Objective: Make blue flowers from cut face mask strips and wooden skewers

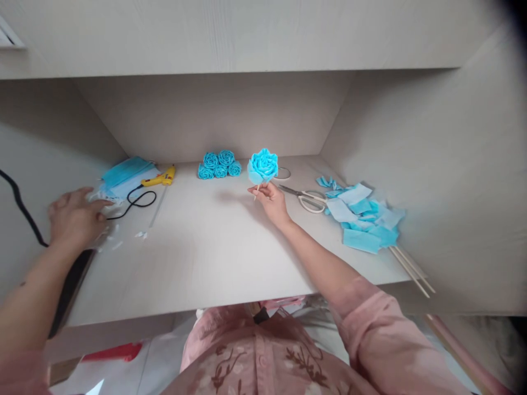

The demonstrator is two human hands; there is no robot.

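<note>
My right hand pinches the thin wooden stick of a blue artificial rose and holds it upright above the middle of the table. Its petals look like the same soft sheet material as the blue pieces at the right. At the far left, my left hand is open, palm down, fingers apart, over some clear and white scraps. Whether it touches them I cannot tell. Just beyond that hand lie blue face masks and a yellow glue gun with a looped black cord.
Several rolled blue roses are stacked near the back wall. Scissors lie right of my right hand, beside a heap of blue and white cut pieces. Wooden sticks jut over the front edge. A shelf panel hangs overhead.
</note>
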